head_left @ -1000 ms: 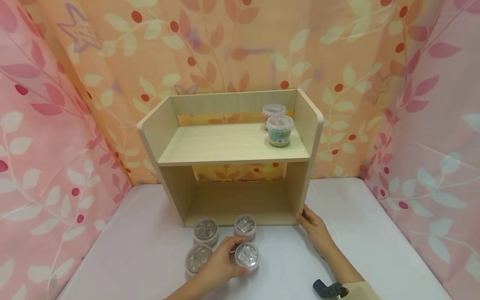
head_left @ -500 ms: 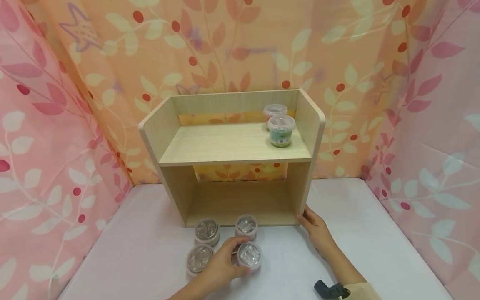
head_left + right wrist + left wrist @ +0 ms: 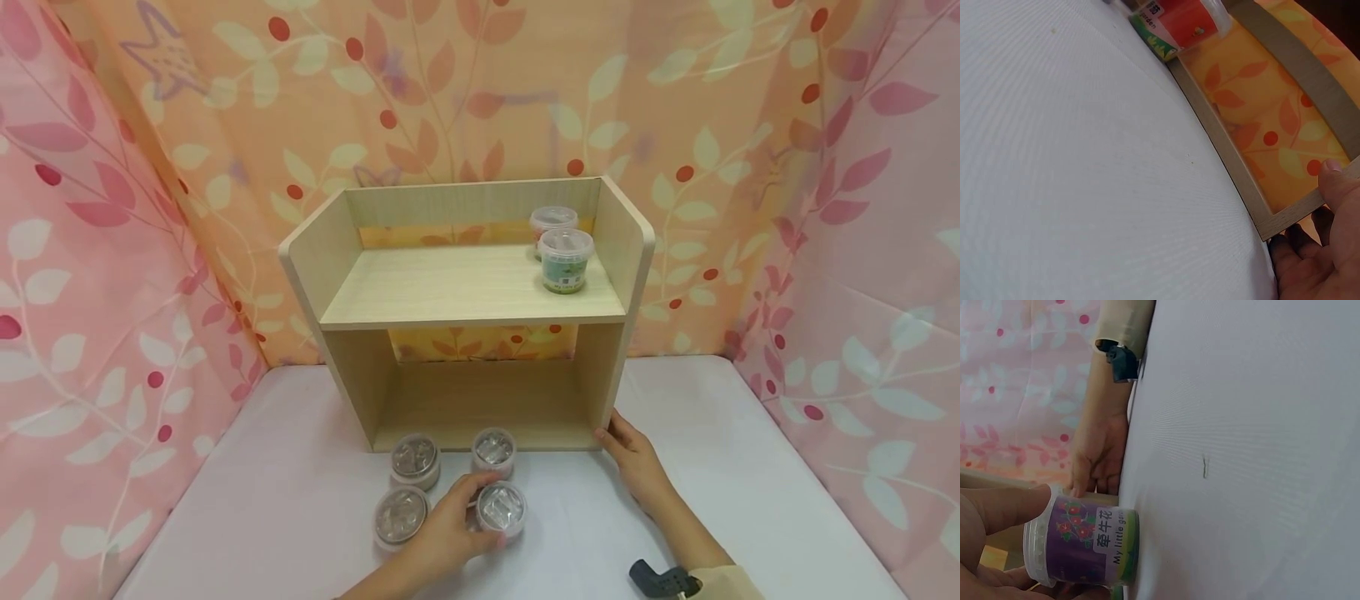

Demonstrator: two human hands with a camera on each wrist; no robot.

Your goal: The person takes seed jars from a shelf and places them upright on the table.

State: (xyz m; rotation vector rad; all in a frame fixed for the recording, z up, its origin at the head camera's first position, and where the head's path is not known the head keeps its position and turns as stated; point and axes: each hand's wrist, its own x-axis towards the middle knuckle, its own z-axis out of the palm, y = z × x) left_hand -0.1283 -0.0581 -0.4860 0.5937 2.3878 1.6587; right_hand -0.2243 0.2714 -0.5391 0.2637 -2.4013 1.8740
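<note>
Before the shelf (image 3: 442, 287), gripping a purple-labelled tub (image 3: 1085, 544) in the left hand (image 3: 450, 529), near other tubs (image 3: 415, 458); impossible to tell whether touching the table (image 3: 247, 508). Pinching the shelf low on its right side with the right hand (image 3: 637, 467). Virtually unchanged from a second ago; judged as settled holds, without progress in the work.

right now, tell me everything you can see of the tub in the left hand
The tub is round and plastic-looking, with a translucent lid, a purple label bearing red flowers, Chinese characters and "My little", and green near its base. Crumpled silvery material shows through the top. It is upright in front of the shelf, the left hand gripping it with thumb and fingers. Whether its base touches the table is unclear.
</note>
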